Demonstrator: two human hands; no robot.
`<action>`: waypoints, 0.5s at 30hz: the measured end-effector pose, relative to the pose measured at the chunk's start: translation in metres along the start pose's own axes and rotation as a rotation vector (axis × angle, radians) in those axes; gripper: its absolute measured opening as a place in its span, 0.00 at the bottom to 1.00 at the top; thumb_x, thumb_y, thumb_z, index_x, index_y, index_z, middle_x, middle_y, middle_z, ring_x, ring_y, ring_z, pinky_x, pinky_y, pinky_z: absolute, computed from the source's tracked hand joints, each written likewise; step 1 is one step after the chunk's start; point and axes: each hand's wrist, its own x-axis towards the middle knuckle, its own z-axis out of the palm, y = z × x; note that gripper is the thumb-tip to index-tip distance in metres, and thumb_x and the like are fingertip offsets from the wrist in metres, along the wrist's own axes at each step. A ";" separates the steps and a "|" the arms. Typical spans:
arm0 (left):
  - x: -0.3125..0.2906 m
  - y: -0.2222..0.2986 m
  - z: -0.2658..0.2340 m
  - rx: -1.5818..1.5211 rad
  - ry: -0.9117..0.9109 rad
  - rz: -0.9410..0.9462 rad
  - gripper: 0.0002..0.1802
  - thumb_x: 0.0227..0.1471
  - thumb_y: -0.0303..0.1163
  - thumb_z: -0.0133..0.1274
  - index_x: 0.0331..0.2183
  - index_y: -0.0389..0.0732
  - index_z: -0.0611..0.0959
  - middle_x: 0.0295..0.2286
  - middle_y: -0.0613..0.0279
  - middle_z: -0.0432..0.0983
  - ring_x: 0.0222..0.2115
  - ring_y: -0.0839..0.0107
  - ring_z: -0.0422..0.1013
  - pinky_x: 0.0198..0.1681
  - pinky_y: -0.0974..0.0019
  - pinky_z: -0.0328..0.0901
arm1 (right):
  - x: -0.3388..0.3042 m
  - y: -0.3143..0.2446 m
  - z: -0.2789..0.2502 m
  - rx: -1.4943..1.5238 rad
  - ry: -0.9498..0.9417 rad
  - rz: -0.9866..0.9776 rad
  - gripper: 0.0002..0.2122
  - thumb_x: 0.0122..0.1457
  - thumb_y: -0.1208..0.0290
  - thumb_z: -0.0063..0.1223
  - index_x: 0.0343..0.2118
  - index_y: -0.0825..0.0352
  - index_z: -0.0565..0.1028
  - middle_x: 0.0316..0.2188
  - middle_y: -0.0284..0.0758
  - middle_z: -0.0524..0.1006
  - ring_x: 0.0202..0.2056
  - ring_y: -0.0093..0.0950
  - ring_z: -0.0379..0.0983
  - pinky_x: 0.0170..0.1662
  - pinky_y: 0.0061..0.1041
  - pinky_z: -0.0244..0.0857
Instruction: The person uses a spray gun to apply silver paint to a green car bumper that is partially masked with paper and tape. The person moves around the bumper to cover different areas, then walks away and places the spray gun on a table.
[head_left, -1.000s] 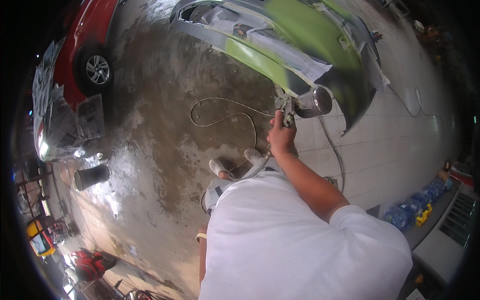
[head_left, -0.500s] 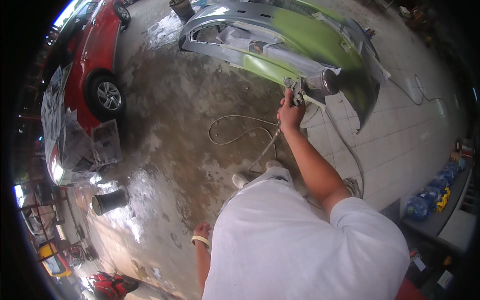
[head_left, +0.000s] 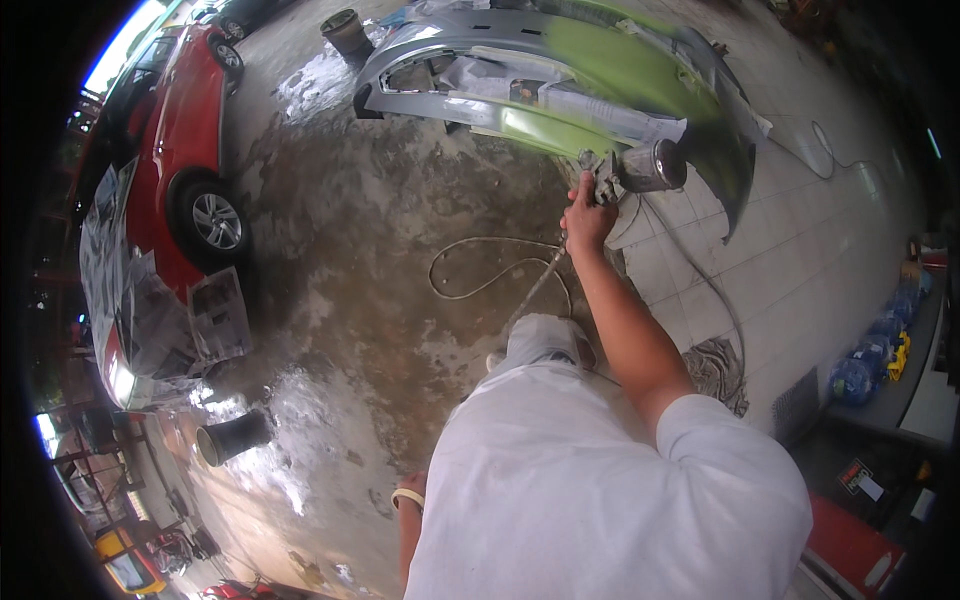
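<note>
**Head view: spray gun held at a car bumper, workshop floor**

Item held: a metal spray gun (head_left: pixel 628 170) with a rounded, shiny cup at its far end, gripped by the right hand (head_left: pixel 587 215). The fingers are wrapped fully around the handle, closed tight on it, with the arm stretched out ahead of the body. The gun is positioned just before the lower edge of the bumper, near the upper middle of the picture.

Left hand (head_left: pixel 410 490): seen only in part at the lower edge beside the white shirt (head_left: pixel 600 490), a pale band at the wrist. Whether it is open or closed cannot be told; nothing is seen held in it.

Hose (head_left: pixel 480 265): thin, pale and flexible, run from under the gun down to the floor and laid there in a loose loop.

Bumper (head_left: pixel 600 70): a long curved car panel, grey at its left and along its edges, glossy green over the middle, with crumpled pale masking sheet inside its hollow.

Floor (head_left: pixel 380 230): rough concrete, stained, with wet patches; pale square tiles to the right.

Red car (head_left: pixel 180 150): parked at left, its front draped in grey masking paper.

Dark bucket (head_left: pixel 232 437): lying on its side on the wet floor at lower left.
</note>
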 end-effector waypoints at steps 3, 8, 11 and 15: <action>-0.003 0.025 -0.030 -0.098 -0.036 -0.021 0.20 0.60 0.36 0.53 0.50 0.35 0.81 0.38 0.60 0.84 0.37 0.70 0.80 0.29 0.68 0.70 | 0.000 -0.013 0.020 0.029 0.025 -0.053 0.22 0.63 0.50 0.56 0.28 0.69 0.74 0.18 0.32 0.74 0.08 0.24 0.62 0.10 0.28 0.54; -0.020 0.078 -0.042 -0.078 0.032 0.039 0.19 0.59 0.35 0.54 0.48 0.34 0.81 0.37 0.59 0.84 0.37 0.69 0.81 0.29 0.69 0.70 | 0.010 0.000 0.026 0.022 0.041 0.007 0.22 0.63 0.52 0.56 0.30 0.71 0.74 0.18 0.33 0.75 0.10 0.25 0.65 0.11 0.28 0.56; -0.017 0.106 -0.038 -0.105 0.009 0.019 0.19 0.57 0.35 0.56 0.46 0.34 0.82 0.37 0.57 0.84 0.36 0.68 0.80 0.31 0.67 0.71 | 0.011 0.034 0.007 -0.082 0.132 -0.109 0.21 0.63 0.53 0.56 0.33 0.72 0.75 0.19 0.32 0.75 0.13 0.26 0.67 0.12 0.28 0.56; 0.005 0.094 -0.028 -0.164 -0.015 0.056 0.19 0.55 0.36 0.57 0.45 0.33 0.84 0.36 0.55 0.84 0.35 0.67 0.79 0.37 0.64 0.72 | -0.039 0.012 -0.008 -0.047 0.129 0.190 0.16 0.65 0.57 0.54 0.40 0.67 0.71 0.24 0.32 0.71 0.10 0.20 0.59 0.09 0.23 0.51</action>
